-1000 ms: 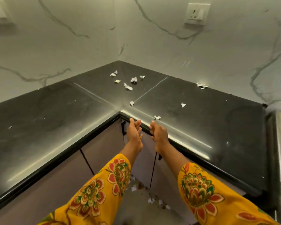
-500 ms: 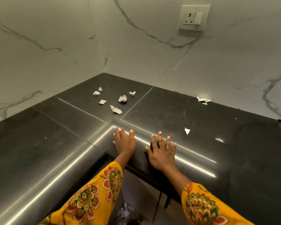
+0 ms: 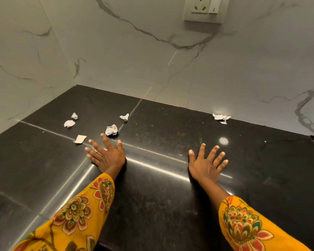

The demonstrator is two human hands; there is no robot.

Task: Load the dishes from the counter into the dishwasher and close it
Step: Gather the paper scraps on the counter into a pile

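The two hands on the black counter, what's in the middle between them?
Nothing but bare counter and a bright streak of reflected light lies between the left hand and right hand, seen from the head camera.

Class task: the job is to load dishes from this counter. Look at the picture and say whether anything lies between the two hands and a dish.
No dish shows in this view, so no path can be judged. The left hand and right hand lie spread on the black counter; only crumpled paper scraps lie beyond the left fingers.
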